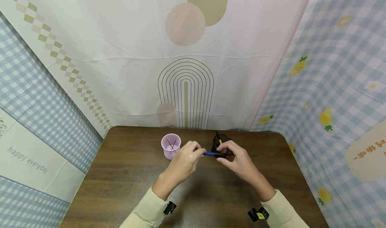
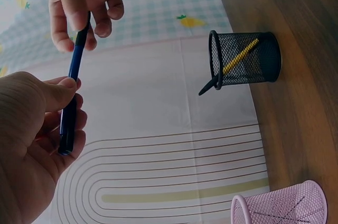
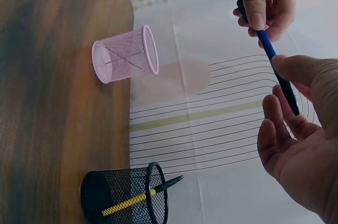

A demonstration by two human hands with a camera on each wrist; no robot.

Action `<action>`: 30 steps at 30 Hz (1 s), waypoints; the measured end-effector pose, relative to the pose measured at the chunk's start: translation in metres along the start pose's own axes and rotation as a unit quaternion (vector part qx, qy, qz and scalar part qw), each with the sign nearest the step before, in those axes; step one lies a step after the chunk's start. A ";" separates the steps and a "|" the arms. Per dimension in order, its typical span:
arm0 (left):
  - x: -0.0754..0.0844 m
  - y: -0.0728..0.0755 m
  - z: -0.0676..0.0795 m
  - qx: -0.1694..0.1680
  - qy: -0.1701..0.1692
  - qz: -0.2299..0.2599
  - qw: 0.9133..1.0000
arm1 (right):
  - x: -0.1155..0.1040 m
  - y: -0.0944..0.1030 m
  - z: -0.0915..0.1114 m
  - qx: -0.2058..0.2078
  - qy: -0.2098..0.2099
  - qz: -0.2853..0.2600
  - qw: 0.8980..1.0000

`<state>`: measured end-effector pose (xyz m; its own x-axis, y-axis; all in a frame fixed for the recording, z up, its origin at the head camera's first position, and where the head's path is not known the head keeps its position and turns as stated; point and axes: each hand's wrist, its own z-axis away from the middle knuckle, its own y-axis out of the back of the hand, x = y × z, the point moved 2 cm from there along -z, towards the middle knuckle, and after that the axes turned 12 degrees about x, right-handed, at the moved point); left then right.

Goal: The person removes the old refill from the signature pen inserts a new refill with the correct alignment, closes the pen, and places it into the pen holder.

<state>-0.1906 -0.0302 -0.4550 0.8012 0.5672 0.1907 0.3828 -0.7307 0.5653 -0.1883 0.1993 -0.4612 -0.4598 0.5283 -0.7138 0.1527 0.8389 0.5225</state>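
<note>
In the head view my left hand (image 1: 187, 160) and right hand (image 1: 241, 162) meet over the far part of the table, with a blue-and-black pen (image 1: 209, 153) stretched between them. The left wrist view shows the left hand's thumb and fingers gripping the pen (image 2: 77, 61) along its lower part, near a dark end. My right hand (image 3: 303, 155) pinches the other, black tapered end, its thumb on top; the remaining fingers are loosely bent. Just behind the right hand stands a black mesh pen cup (image 2: 237, 44) with a yellow, dark-tipped pen (image 2: 240, 57) leaning in it.
A pink mesh cup (image 3: 119, 57) stands upright left of the black one; dark crossing lines show on its mesh. Both are near the back edge of the brown wooden table (image 1: 126, 174). A patterned cloth (image 1: 135, 87) hangs behind, with checked cloth at both sides.
</note>
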 end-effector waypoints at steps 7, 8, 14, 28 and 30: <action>0.000 0.000 0.001 -0.006 -0.002 -0.003 1.000 | 0.003 0.003 -0.003 -0.026 -0.059 0.008 0.998; 0.000 0.000 0.001 -0.007 -0.003 -0.003 1.000 | 0.003 0.003 -0.004 -0.033 -0.069 0.013 0.997; 0.001 0.000 0.002 -0.005 -0.009 -0.007 1.000 | 0.004 0.004 -0.005 -0.076 -0.102 0.016 0.992; 0.000 -0.002 0.003 -0.010 -0.005 -0.005 1.000 | 0.001 0.005 -0.004 -0.072 -0.087 0.013 0.994; -0.001 -0.002 0.003 -0.010 -0.005 -0.004 1.000 | 0.001 0.005 -0.004 -0.065 -0.083 0.011 0.994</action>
<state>-0.1907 -0.0300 -0.4586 0.8024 0.5693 0.1790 0.3801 -0.7188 0.5821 -0.1913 0.2035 -0.4577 -0.3052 0.5692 -0.7635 0.0413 0.8089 0.5865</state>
